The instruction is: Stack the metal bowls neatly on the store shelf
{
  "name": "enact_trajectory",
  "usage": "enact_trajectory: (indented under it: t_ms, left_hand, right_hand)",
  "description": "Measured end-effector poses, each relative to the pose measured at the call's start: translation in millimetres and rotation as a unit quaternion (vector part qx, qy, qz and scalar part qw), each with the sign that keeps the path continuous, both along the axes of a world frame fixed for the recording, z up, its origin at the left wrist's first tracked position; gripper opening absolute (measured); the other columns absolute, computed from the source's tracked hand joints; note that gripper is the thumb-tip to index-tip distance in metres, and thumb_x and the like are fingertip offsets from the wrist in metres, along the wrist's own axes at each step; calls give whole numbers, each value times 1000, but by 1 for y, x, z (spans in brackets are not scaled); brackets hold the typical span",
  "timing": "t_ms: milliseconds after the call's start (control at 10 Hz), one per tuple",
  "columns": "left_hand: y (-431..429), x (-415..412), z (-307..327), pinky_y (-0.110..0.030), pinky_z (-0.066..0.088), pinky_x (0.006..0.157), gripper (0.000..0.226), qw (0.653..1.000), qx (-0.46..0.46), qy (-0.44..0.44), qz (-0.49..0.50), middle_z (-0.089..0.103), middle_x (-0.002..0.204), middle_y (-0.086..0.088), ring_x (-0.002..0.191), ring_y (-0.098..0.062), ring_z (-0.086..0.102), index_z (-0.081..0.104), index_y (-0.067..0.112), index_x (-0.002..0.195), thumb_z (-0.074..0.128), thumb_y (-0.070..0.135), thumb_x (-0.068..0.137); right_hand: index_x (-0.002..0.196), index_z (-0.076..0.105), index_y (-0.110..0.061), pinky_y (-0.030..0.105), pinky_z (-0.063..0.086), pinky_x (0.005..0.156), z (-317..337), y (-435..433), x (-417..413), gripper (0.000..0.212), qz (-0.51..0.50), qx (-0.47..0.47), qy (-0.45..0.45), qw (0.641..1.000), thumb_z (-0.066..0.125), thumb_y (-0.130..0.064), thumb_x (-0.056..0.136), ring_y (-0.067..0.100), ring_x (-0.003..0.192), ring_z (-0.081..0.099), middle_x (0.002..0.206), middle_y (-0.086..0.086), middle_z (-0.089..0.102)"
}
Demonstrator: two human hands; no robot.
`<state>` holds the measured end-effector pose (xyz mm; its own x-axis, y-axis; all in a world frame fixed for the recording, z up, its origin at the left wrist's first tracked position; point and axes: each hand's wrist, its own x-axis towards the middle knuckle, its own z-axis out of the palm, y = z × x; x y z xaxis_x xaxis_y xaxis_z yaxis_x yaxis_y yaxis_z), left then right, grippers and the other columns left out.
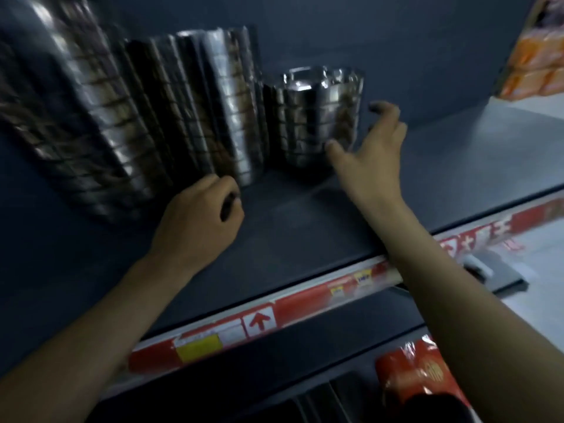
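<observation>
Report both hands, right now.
Left hand: closed, fingers curled, nothing visible in it.
Right hand: open, fingers spread beside the short bowl stack.

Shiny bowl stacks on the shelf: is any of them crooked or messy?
Nothing is spilled. The tall stacks of shiny metal bowls lean leftward in the picture, though blur and the wide lens may cause that. The short stack of metal bowls by the right hand stands straighter.
</observation>
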<state>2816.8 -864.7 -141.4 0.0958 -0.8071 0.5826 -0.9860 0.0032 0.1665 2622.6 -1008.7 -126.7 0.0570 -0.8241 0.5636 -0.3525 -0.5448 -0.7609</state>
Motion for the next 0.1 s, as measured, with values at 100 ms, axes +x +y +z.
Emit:
enact_trajectory:
  t_ms: [100]
  left_hand:
    - [-2,5,-1,-41,49,59,33,1000,13,27,-5,51,59,-2,57,-24,51,49,15,63,56,24,93]
  right_hand:
    - [74,50,-13,30,34,63,-4,3,-25,28,-9,-18,138,990,57,-31,93,26,76,56,74,5,56]
